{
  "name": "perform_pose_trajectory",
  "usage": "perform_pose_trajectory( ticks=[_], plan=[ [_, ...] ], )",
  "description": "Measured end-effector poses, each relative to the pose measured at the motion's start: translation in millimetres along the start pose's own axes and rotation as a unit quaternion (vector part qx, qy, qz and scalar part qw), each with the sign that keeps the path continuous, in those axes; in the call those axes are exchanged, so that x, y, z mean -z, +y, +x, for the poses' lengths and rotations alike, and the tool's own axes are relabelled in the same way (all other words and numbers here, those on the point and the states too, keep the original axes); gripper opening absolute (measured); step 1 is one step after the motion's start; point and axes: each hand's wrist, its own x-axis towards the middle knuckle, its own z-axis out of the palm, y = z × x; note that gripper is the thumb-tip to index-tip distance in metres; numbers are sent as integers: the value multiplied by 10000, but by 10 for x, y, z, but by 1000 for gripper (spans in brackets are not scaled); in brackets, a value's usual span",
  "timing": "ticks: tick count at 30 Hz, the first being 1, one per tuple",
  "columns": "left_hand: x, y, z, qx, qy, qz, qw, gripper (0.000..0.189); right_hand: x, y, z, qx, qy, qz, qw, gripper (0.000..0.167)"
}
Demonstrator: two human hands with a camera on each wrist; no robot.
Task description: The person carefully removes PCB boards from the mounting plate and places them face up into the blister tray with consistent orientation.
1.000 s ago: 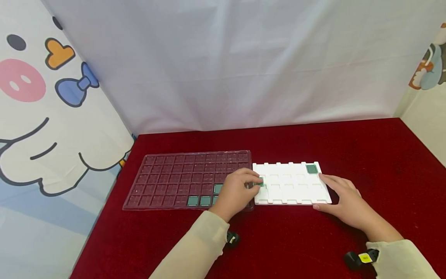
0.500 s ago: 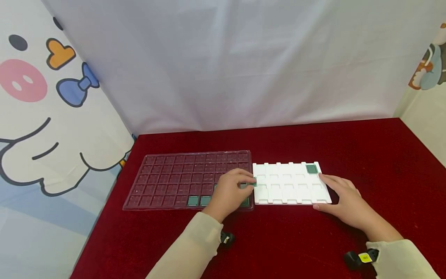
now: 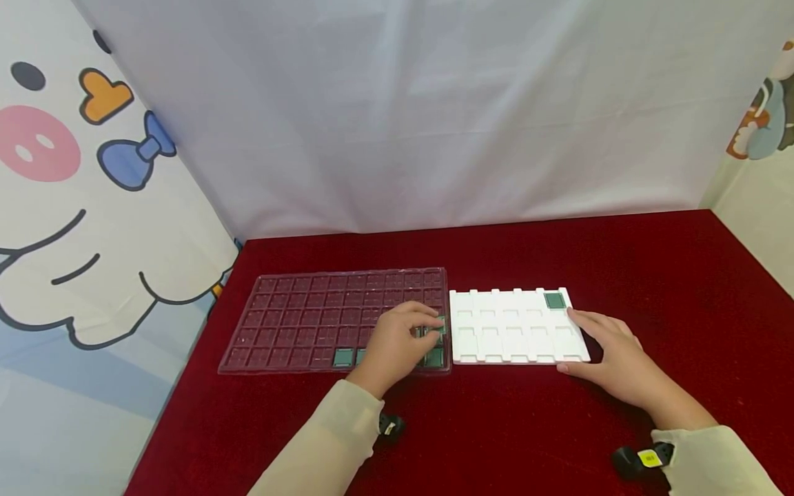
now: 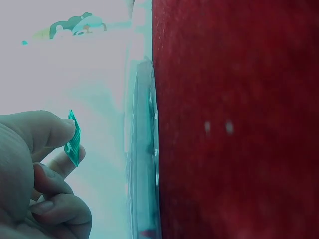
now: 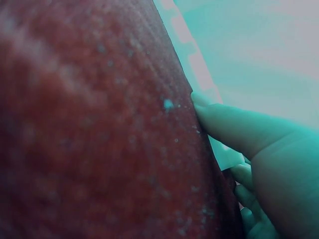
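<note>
Between the thumb and finger of my left hand (image 3: 392, 341) a thin green square chip (image 4: 73, 142) is pinched, tilted nearly on edge in the left wrist view. That hand is over the right end of the clear compartment tray (image 3: 298, 317), where several green chips lie in the front pockets, one at the near right corner (image 3: 435, 357) and others partly hidden by the hand. My right hand (image 3: 620, 358) holds the right end of the white pocketed tray (image 3: 511, 327), thumb at its front corner, forefinger at its right side. Another green chip (image 3: 555, 300) sits in that tray's back right pocket.
The two trays lie side by side, almost touching, on a red cloth-covered table (image 3: 496, 427). A white curtain (image 3: 465, 124) hangs behind the table, and a cartoon-printed cloth (image 3: 93, 207) hangs on the left.
My left hand has carried its green chip leftward, from over the white tray's left end to over the clear tray. The right hand and both trays stay put.
</note>
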Motion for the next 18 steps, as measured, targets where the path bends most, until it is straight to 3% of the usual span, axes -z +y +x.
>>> perform_pose_trajectory(
  ticks=[18],
  plan=[
    [145,-116,-57,66,66,231,9997,17,8,-17,-3,27,23,8,10000,100]
  ],
)
